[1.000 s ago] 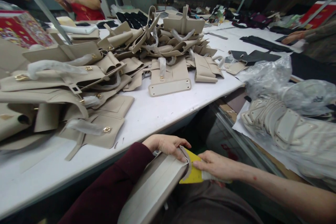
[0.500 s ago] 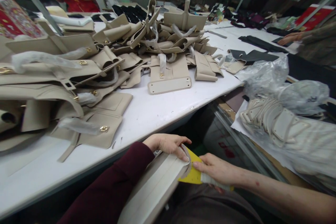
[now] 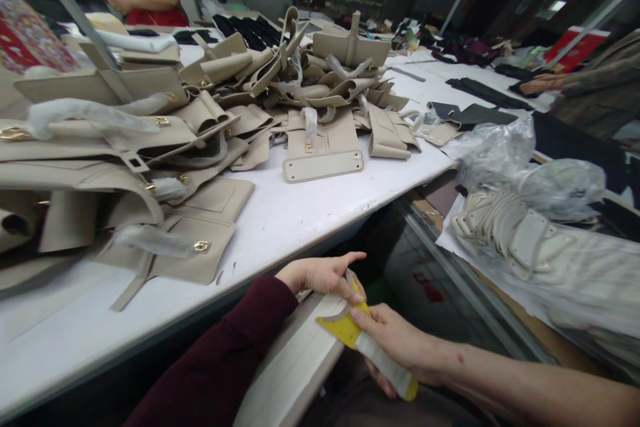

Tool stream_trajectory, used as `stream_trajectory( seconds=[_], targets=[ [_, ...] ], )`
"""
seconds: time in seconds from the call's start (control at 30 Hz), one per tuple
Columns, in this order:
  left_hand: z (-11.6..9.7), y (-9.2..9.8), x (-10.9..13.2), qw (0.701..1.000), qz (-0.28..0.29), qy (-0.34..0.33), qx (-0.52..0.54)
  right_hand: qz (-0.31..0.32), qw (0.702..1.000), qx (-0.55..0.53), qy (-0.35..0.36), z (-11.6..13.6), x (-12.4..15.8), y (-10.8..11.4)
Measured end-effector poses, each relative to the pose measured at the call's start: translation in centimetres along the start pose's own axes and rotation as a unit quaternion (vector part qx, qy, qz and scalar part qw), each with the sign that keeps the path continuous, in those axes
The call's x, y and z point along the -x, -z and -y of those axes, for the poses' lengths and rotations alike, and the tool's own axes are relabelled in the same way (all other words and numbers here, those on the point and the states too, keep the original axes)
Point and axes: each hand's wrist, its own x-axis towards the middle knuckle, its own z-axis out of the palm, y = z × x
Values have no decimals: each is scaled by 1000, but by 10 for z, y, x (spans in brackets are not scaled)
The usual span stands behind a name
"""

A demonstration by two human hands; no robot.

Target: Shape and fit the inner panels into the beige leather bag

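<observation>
My left hand [image 3: 323,277], in a dark red sleeve, rests with fingers curled on the top edge of a long beige leather panel [image 3: 295,367] lying on my lap below the table edge. My right hand [image 3: 395,343] grips a yellow tool with a white wrapped handle [image 3: 373,350], its yellow end laid against the panel's upper corner right beside my left fingers. The two hands almost touch.
A white table [image 3: 310,203] carries heaps of beige bag parts with gold clasps [image 3: 145,147] and a flat beige base piece [image 3: 323,165]. At right lie clear plastic bags [image 3: 530,167] and stacked pale pieces [image 3: 510,230]. Other people stand at far left and right.
My right hand has turned and slid the yellow tool left and down across the panel's corner, so its white handle now shows. My left hand has lifted slightly with fingers spreading.
</observation>
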Motion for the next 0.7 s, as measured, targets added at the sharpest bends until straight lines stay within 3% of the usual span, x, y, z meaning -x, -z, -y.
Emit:
stream_trajectory(
  seconds=[0.1, 0.2, 0.33, 0.4, 0.47, 0.57, 0.63, 0.7],
  targets=[
    [-5, -6, 4, 1000, -9, -18, 22, 6, 998, -54, 15, -3, -5, -12],
    [-15, -14, 9, 998, -59, 3, -33, 11, 995, -98, -2, -5, -7, -24],
    [-22, -24, 32, 985, -174, -9, -14, 33, 993, -112, -29, -19, 4, -34],
    [-20, -30, 52, 968, -248, -24, 3, 23, 994, -111, -2, -30, 13, -30],
    [-14, -37, 73, 948, -317, -23, 0, -34, 991, -100, 76, -37, 21, -19],
    [-1, -50, 92, 918, -396, -7, -10, -167, 961, -104, 195, -34, 21, 0],
    [6, -58, 92, 909, -417, 12, -20, -215, 946, -114, 216, -26, 10, 6],
    [10, -66, 86, 913, -407, 20, -29, -199, 953, -108, 200, -19, -7, 6]
  ],
)
